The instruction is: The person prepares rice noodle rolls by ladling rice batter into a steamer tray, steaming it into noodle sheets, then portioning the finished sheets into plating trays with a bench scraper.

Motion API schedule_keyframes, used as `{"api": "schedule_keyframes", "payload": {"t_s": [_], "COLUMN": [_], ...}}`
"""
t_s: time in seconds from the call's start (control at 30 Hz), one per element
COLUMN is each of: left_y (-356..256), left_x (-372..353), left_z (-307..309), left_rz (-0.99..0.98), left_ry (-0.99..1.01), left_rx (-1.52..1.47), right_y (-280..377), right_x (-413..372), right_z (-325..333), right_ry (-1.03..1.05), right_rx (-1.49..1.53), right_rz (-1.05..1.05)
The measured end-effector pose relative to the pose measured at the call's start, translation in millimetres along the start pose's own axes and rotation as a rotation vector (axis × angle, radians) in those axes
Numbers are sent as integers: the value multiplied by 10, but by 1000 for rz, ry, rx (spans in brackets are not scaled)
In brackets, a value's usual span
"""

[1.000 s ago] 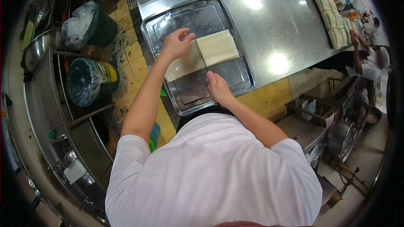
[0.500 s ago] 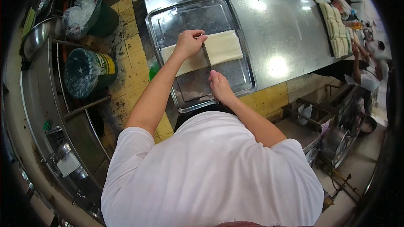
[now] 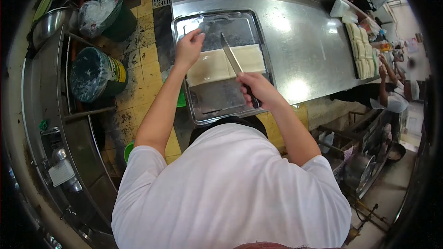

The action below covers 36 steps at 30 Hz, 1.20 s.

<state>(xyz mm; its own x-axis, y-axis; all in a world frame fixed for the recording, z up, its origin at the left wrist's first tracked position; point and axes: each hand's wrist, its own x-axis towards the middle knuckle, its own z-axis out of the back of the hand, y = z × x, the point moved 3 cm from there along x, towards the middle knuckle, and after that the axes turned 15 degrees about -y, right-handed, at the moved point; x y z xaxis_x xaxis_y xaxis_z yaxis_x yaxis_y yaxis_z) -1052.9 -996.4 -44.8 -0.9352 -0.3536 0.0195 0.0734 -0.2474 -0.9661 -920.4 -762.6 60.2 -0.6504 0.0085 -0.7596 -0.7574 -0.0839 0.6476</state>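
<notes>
A pale, flat slab that looks like folded dough (image 3: 210,68) lies across a metal tray (image 3: 217,105). A thin line crosses it near its middle. My right hand (image 3: 259,90) grips the dark handle of a knife (image 3: 234,60), at the slab's near right edge. The blade points away from me and slants left, over the slab, with its tip above the far part of the tray. My left hand (image 3: 189,50) hovers over the slab's left end and the tray's left rim, fingers loosely apart and holding nothing.
The tray rests on a steel counter (image 3: 309,50). Stacked pale bundles (image 3: 362,50) stand at its far right, near a co-worker (image 3: 397,94). Lined bins (image 3: 99,74) stand on the left, beside a yellow tiled floor (image 3: 140,64). Cooking equipment (image 3: 355,157) is at the lower right.
My left hand has lifted off the blade and moved left. The knife has come up from the slab in my right hand, which has shifted slightly right.
</notes>
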Motion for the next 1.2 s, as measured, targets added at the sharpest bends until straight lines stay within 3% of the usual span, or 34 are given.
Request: {"api": "schedule_keyframes", "payload": {"t_s": [0.07, 0.13, 0.17, 0.27, 0.37, 0.47, 0.67, 0.73, 0.8, 0.9, 1.0, 1.07, 1.2], "left_y": [83, 208, 324, 495, 674, 639, 425, 393, 368, 303, 262, 261, 572], "left_x": [-127, -227, -283, -476, -665, -844, -1092, -1150, -1214, -1362, -1524, -1625, -1759], "left_z": [247, 492, 590, 785, 860, 892, 857, 853, 857, 832, 847, 865, 919], "left_rz": [24, 47, 55, 87, 114, 125, 67, 72, 74, 76, 127, 45, 152], "left_ry": [-66, -132, -167, -231, -268, -265, -321, -332, -346, -370, -389, -397, -347], "left_rx": [-31, -56, -40, -8, -9, 202, 341, 377, 414, 413, 440, 601, 690], "right_y": [-229, -586, -716, -876, -978, -1131, -646, -295, 81, 530, 667, 674, 683], "right_x": [13, 185, 248, 330, 431, 581, 738, 1021, 1346, 1863, 2170, 2243, 2285], "right_z": [118, 274, 329, 425, 467, 538, 606, 677, 734, 734, 609, 504, 369], "right_ry": [33, -61, -52, -221, -107, -111, -8, -144, -285, -228, -67, 82, 181], "right_rx": [-128, -486, -491, -1026, -1137, -1163, -950, -811, -888, -1015, -1267, -1463, -1510], "right_rz": [106, 454, 454, 908, 987, 1105, 1039, 1035, 1103, 1069, 915, 787, 766]}}
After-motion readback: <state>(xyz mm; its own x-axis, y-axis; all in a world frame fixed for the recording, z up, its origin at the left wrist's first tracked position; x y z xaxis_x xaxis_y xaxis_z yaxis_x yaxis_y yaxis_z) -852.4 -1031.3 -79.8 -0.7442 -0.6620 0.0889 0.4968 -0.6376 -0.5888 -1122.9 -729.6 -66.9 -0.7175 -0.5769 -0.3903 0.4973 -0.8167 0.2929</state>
